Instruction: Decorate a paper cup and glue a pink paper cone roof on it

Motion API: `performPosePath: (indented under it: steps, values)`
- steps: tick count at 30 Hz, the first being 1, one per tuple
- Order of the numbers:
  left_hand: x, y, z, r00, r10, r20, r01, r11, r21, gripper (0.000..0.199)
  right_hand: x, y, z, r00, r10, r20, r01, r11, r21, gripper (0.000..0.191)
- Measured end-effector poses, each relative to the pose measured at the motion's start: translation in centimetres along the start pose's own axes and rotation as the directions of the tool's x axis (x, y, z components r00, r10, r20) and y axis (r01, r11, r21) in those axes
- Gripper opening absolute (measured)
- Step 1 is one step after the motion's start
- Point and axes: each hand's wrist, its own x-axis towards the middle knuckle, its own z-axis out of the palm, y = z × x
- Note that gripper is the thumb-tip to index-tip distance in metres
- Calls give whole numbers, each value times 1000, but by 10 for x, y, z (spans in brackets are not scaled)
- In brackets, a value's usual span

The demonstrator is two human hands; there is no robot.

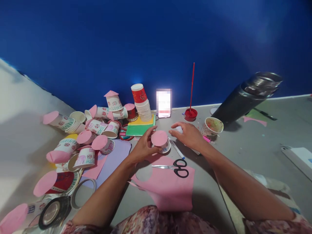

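Observation:
My left hand (144, 145) is curled around a small paper cup (165, 149) topped with a round pink paper piece (159, 138). The thumb presses its near side. To the right, my right hand (186, 134) is held over the table with thumb and forefinger apart. A small white object (179, 129) shows in the gap between them; its kind is hidden. Between the hands lies a white pen with a blue end (176, 148). Black-handled scissors (174, 167) rest on a cut sheet of pink paper (170, 188) in front of me.
Decorated paper cups with pink tops (84, 156) crowd the left side, beside tape rolls (52, 213) and lilac paper (119, 152). Stacked cups (143, 110) stand at the back near a lit phone (164, 104). On the right are a red pot (190, 114), a used cup (213, 128) and a dark flask (239, 100).

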Motion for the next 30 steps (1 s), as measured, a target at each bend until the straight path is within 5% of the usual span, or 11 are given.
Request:
performPosePath:
  steps: [3, 9, 14, 19, 26, 30]
  values:
    - [0, 16, -5, 1000, -25, 11, 27, 956, -291, 96, 0, 1, -1, 1000, -20, 2, 20, 999, 25, 37]
    - [-11, 44, -18, 989, -95, 114, 144, 804, -577, 91, -1, 1, -3, 995, -93, 19, 91, 992, 82, 40]
    - [-35, 43, -28, 980, -161, 114, 188, 580, -792, 90, -2, 1, -4, 994, -99, 52, 90, 984, 155, 47]
    - [-61, 43, -37, 983, -153, 104, 164, 456, -875, 89, 0, 6, 3, 983, -175, 53, 161, 967, 198, 49]
    - [-84, 58, -38, 966, -254, -43, 67, 410, -910, 64, 0, 11, 10, 963, -260, 69, 242, 949, 201, 39]
    - [-89, 58, -32, 925, -329, -193, 30, 567, -823, 58, -3, 9, 8, 971, -236, 29, 223, 946, 236, 36]
